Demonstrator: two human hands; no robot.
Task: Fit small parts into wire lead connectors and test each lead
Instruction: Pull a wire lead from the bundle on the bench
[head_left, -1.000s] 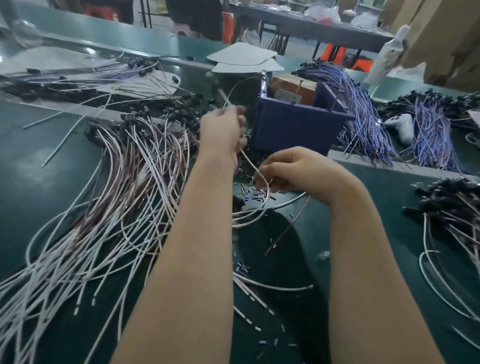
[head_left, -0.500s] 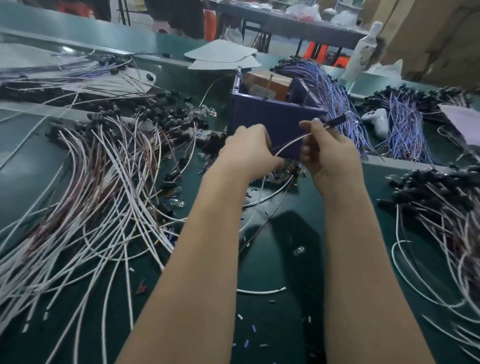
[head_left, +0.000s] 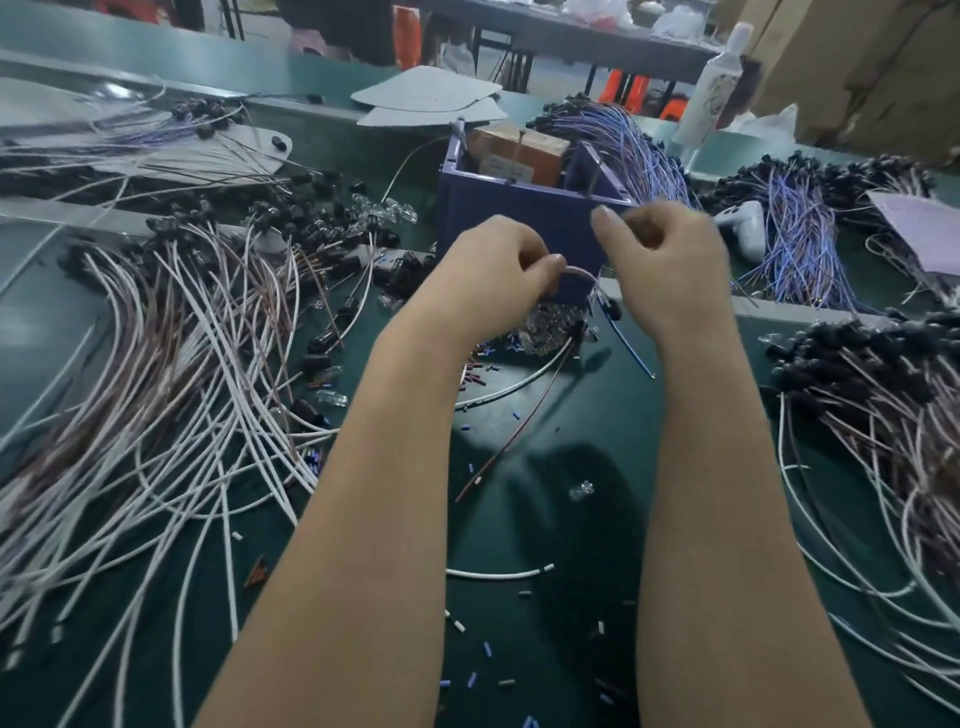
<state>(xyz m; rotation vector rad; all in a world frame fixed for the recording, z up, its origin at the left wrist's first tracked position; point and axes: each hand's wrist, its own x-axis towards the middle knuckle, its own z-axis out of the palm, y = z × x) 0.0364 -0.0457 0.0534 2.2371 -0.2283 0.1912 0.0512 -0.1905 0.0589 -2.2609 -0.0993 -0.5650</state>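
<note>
My left hand (head_left: 498, 270) pinches a pale wire lead (head_left: 576, 270) that arches between both hands, in front of the blue box (head_left: 519, 208). My right hand (head_left: 665, 254) is motion-blurred, with curled fingers and the thumb up, and seems to hold the same lead's other side. Below it hangs a black connector (head_left: 614, 312) on a thin dark wire. A white and brown lead (head_left: 519, 415) trails from under the hands down onto the green table (head_left: 571, 519). Small clear parts (head_left: 550, 327) lie heaped under my left hand.
The blue box holds an orange carton (head_left: 519, 150) and upright metal pins. A big spread of white and brown leads (head_left: 182, 389) fills the left side, and more leads (head_left: 883, 415) lie at the right. Purple leads (head_left: 800, 244) lie behind them. Loose sleeve bits (head_left: 483, 649) dot the table.
The view has drifted left. My right hand has dropped from the box's rim and come closer to my left hand. The lead between them now forms a short arch.
</note>
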